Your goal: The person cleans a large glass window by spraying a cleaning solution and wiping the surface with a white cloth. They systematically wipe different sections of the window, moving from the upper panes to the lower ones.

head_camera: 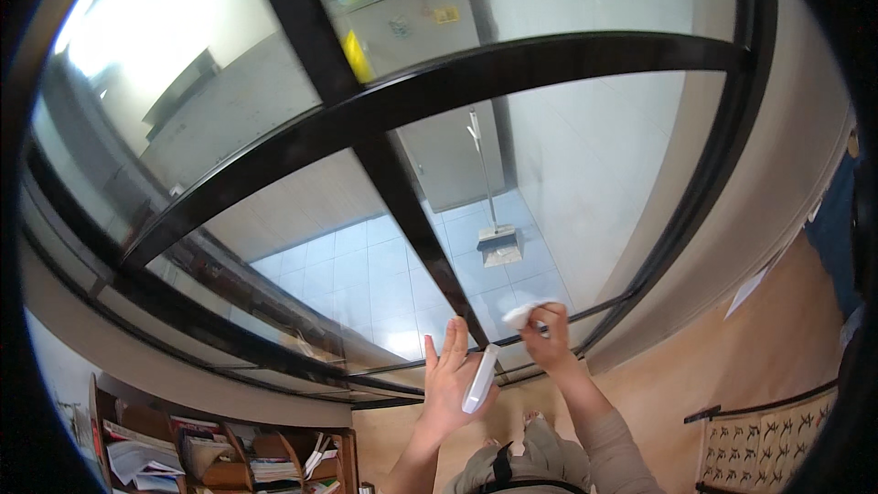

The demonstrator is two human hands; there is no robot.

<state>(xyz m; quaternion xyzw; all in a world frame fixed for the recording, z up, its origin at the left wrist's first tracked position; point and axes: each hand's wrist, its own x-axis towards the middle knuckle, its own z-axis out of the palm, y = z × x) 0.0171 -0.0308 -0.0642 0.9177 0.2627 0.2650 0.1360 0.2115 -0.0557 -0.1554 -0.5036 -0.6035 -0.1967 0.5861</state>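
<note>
My right hand (551,344) pinches a crumpled white cloth or tissue (527,315) in front of the lower right glass pane (603,171) of a black-framed door or partition. Whether the cloth touches the glass is hard to tell. To its left, my left hand (449,384) has its fingers stretched up near the black vertical bar (418,226). A slim white plastic object (480,379) is held at the thumb side of that hand; its exact kind is unclear.
Behind the glass, a long-handled dustpan (499,245) stands on the tiled floor near a grey cabinet (449,158). At lower left is a wooden rack (236,449) of papers and magazines. A scroll with brush characters (758,442) lies or hangs at lower right.
</note>
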